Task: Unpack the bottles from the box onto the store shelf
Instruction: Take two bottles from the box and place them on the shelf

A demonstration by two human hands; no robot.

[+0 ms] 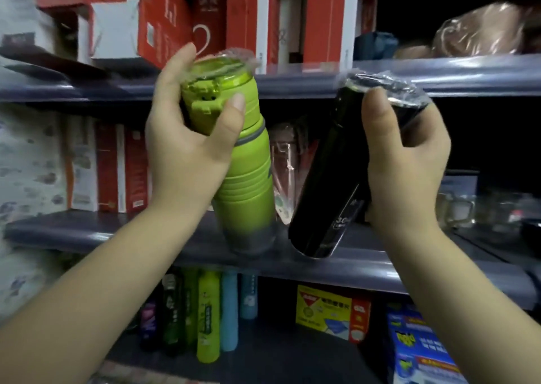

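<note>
1. Both hands are holding bottles up in front of a store shelf: the left hand (187,149) is gripping a lime-green bottle (243,178) near its flip-top lid, thumb across the front and fingers curled behind.
2. Opposite it, the right hand (407,161) is clasping a black bottle (328,184) around its upper half, thumb pressing just below the plastic-wrapped cap.
3. Each bottle is tilting, tops leaning apart and bases nearly meeting just above the middle shelf (366,266).
4. Red and white boxes (111,167) are standing at the shelf's left.
5. Slim coloured bottles (207,316) are lining the shelf below.
</note>
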